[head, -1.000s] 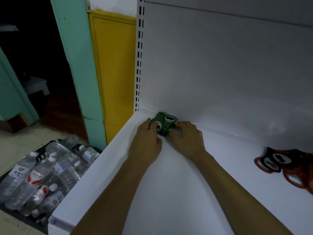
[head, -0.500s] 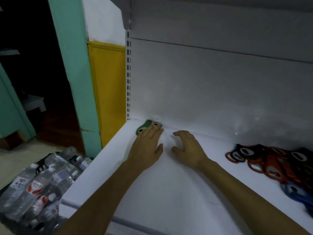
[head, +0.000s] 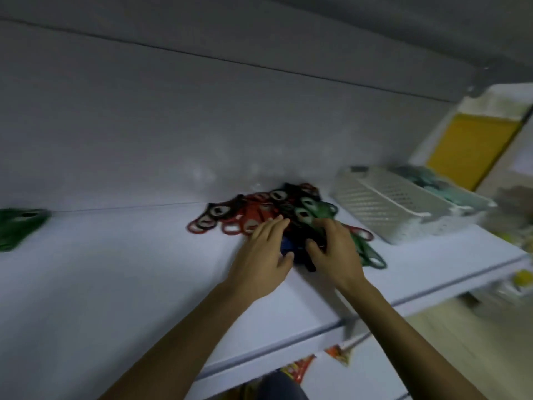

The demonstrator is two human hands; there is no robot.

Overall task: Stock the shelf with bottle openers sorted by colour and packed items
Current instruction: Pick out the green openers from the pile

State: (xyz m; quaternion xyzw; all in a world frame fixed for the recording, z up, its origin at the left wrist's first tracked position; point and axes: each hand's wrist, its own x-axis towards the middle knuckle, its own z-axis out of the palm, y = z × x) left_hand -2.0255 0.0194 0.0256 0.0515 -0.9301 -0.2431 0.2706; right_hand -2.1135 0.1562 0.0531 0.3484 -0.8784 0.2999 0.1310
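White shelf bears both hands: the left hand lies straight-fingered against the mixed pile of bottle openers; the right hand curls over dark ones, blur hiding any grip. Beyond stand a pale basket at right and green openers at far left.

1. Left hand lies flat, palm down, fingers straight and together, thumb splayed toward the right.
2. Right hand sits just beside it, fingers curled downward, thumb tucked inward; the blur hides any grip.
3. Left forearm and right forearm are bare, stretched forward, converging.
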